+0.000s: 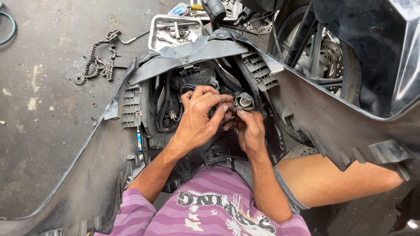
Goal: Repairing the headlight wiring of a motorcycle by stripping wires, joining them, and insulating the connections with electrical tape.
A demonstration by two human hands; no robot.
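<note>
Both hands work one grey bulb socket inside an upturned black scooter fairing.

The right hand pinches the socket from below; the left hand closes on its wiring. The socket sits out of its housing, not seated. Beyond lie one metal parts tray and one drive chain on the floor.

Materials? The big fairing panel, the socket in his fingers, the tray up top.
Fairing panel: likely moulded plastic, matte black, dusty, with ribs and tabs. Bulb socket: looks like grey plastic, round mouth. Tray: probably bare metal, dull silvery shine.
</note>
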